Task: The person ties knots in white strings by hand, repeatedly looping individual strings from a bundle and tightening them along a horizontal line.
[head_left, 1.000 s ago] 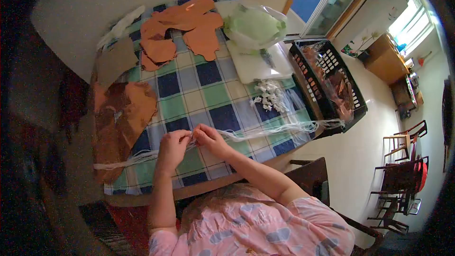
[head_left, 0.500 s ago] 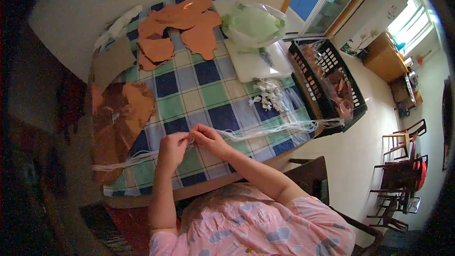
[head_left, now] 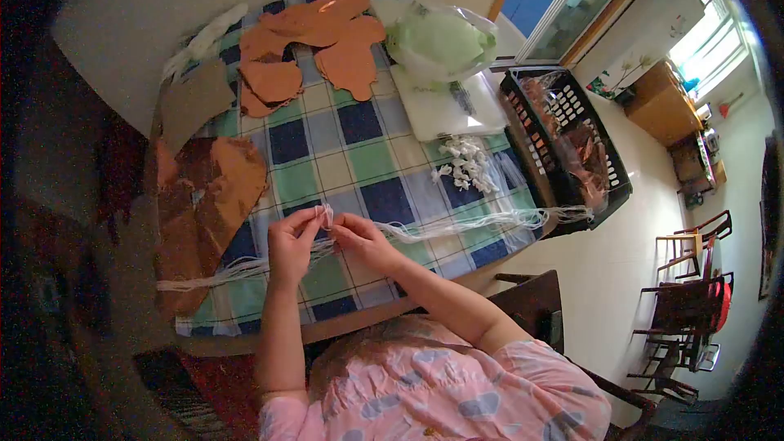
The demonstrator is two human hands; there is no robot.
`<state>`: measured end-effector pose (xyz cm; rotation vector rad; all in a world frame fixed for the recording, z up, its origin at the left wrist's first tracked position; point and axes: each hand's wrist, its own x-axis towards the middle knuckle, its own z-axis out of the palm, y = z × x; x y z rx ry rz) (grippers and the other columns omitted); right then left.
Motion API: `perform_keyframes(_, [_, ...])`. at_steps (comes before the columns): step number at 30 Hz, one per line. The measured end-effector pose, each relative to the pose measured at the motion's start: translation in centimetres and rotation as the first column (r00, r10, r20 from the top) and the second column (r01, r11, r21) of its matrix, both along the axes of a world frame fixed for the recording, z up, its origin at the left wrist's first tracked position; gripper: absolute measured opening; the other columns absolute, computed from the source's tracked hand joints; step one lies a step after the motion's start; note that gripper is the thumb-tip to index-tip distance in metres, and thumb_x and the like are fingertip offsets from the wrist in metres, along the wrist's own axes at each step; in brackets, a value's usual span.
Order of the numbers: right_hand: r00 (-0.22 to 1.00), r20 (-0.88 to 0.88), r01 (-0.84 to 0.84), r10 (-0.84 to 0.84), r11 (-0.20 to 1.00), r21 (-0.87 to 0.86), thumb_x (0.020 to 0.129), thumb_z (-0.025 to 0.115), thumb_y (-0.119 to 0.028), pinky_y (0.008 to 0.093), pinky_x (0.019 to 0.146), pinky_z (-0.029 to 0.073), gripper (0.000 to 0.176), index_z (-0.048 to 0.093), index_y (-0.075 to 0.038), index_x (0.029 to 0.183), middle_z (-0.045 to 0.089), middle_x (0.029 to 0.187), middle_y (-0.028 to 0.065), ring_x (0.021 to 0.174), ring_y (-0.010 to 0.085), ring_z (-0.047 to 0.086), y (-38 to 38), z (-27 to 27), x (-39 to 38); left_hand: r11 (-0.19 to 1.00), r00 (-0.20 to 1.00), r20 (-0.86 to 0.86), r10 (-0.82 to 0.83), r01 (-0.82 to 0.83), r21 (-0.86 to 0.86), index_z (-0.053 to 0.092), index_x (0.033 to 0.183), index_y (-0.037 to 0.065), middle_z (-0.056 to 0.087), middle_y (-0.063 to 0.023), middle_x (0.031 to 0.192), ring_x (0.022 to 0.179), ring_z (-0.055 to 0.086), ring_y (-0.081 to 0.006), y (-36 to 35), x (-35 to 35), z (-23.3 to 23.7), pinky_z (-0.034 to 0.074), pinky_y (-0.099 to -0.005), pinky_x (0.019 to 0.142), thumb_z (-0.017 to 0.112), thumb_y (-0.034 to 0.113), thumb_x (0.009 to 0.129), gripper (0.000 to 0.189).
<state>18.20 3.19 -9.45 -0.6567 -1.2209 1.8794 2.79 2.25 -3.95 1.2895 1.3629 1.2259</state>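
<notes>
A long bundle of thin white string stretches across the front of the table, from the left edge to the basket. Over it, my left hand pinches a small white loop of the string between thumb and fingers, the loop sticking up past the fingertips. Close beside it, my right hand has its thumb and fingertips pressed together at the strands just right of that loop. A heap of small knotted white pieces lies beyond my right hand.
Copper-brown sheet pieces lie at the back, and a larger brown sheet at the left. A pale green plastic bag and white flat bags sit at back right. A black basket of wrapped brown pieces adjoins the right edge.
My hands have moved slightly apart; before, their fingertips met. A small white loop now shows at my left fingertips. The table things look unchanged.
</notes>
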Motion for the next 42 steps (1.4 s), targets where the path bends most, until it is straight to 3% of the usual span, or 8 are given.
perform_keyframes(15, [0.999, -0.009, 0.033, -0.033, 0.998, 0.046, 0.093, 0.047, -0.019, 0.022, 0.066, 0.042, 0.016, 0.051, -0.003, 0.096, 0.05, 0.08, -0.0019, 0.072, 0.006, 0.049, 0.2, -0.3, -0.2, 0.939, 0.787, -0.512, -0.344, 0.282, -0.197, 0.063, 0.085, -0.002, 0.065, -0.006, 0.073, 0.064, 0.058, -0.0082, -0.5, -1.2, -0.4, 0.046, -0.0231, 0.059, 0.06, 0.004, 0.081, 0.007])
perform_keyframes(21, [0.98, 0.191, 0.039, -0.062, 0.992, 0.12, 0.094, 0.046, -0.02, 0.0212, 0.058, 0.039, 0.019, 0.055, -0.003, 0.092, 0.049, 0.074, -0.0018, 0.065, 0.0049, 0.045, -0.5, 0.9, -0.1, 0.924, 0.873, 0.408, -0.265, 0.351, -0.15, 0.065, 0.087, -0.002, 0.066, -0.0053, 0.08, 0.073, 0.062, -0.0128, -0.9, -0.5, 0.3, 0.051, -0.0262, 0.063, 0.06, 0.006, 0.082, 0.01])
perform_keyframes(24, [0.984, 0.163, 0.04, -0.073, 0.979, 0.202, 0.093, 0.048, -0.021, 0.0203, 0.057, 0.037, 0.021, 0.057, -0.002, 0.091, 0.051, 0.074, -0.0022, 0.064, 0.0042, 0.044, -0.9, 0.2, -0.7, 0.998, 0.987, 0.156, 0.026, -0.017, -0.056, 0.065, 0.091, -0.003, 0.067, -0.007, 0.082, 0.074, 0.062, -0.0136, 0.4, 0.3, -0.2, 0.05, -0.0262, 0.066, 0.06, 0.006, 0.082, 0.014])
perform_keyframes(30, [0.979, 0.171, 0.084, -0.115, 0.98, 0.18, 0.092, 0.05, -0.02, 0.0193, 0.059, 0.037, 0.018, 0.057, -0.003, 0.093, 0.052, 0.078, -0.0039, 0.069, 0.0031, 0.044, -0.6, 0.9, -0.6, 0.994, 0.866, -0.49, -0.099, 0.11, -0.006, 0.064, 0.092, -0.006, 0.067, -0.0084, 0.082, 0.074, 0.062, -0.0138, -0.9, -1.7, -1.7, 0.05, -0.0272, 0.07, 0.059, 0.004, 0.081, 0.016])
perform_keyframes(33, [0.988, 0.095, 0.105, -0.121, 0.982, 0.157, 0.092, 0.049, -0.02, 0.0193, 0.058, 0.037, 0.018, 0.054, -0.003, 0.091, 0.05, 0.077, -0.0038, 0.067, 0.0031, 0.043, -0.7, 0.5, -0.5, 0.859, 0.869, -0.237, -0.434, 0.319, -0.401, 0.066, 0.092, -0.001, 0.067, -0.0085, 0.088, 0.08, 0.063, -0.0158, -2.1, -1.1, 3.9, 0.049, -0.0297, 0.075, 0.059, 0.009, 0.083, 0.015])
perform_keyframes(36, [0.991, 0.077, 0.109, -0.112, 0.993, 0.046, 0.093, 0.048, -0.022, 0.0198, 0.057, 0.037, 0.019, 0.051, -0.004, 0.088, 0.047, 0.073, -0.0037, 0.064, 0.0036, 0.042, -0.8, 1.8, -0.4, 0.931, 0.921, 0.362, -0.145, 0.251, -0.265, 0.066, 0.091, 0.0, 0.067, -0.0097, 0.086, 0.08, 0.063, -0.0153, -1.8, -1.3, 1.7, 0.049, -0.0299, 0.076, 0.06, 0.011, 0.082, 0.016])
perform_keyframes(39, [0.984, 0.136, 0.11, -0.115, 0.993, 0.044, 0.094, 0.046, -0.023, 0.0202, 0.056, 0.037, 0.019, 0.049, -0.005, 0.086, 0.045, 0.072, -0.0039, 0.063, 0.004, 0.042, -0.6, 1.4, -0.4, 0.993, 0.95, 0.303, 0.076, -0.047, -0.105, 0.063, 0.093, -0.006, 0.066, -0.0074, 0.083, 0.079, 0.062, -0.0124, -1.0, 0.2, 0.8, 0.048, -0.0257, 0.074, 0.057, 0.007, 0.083, 0.017])
perform_keyframes(42, [0.987, 0.12, 0.101, -0.102, 0.995, 0.016, 0.094, 0.046, -0.022, 0.0201, 0.056, 0.037, 0.018, 0.048, -0.005, 0.087, 0.044, 0.072, -0.0042, 0.064, 0.004, 0.042, -0.4, 1.1, -0.3, 0.984, 0.8, -0.596, 0.071, 0.043, 0.175, 0.064, 0.094, -0.005, 0.066, -0.0084, 0.088, 0.083, 0.061, -0.0118, -1.1, -0.4, 0.4, 0.048, -0.0237, 0.074, 0.057, 0.008, 0.085, 0.017])
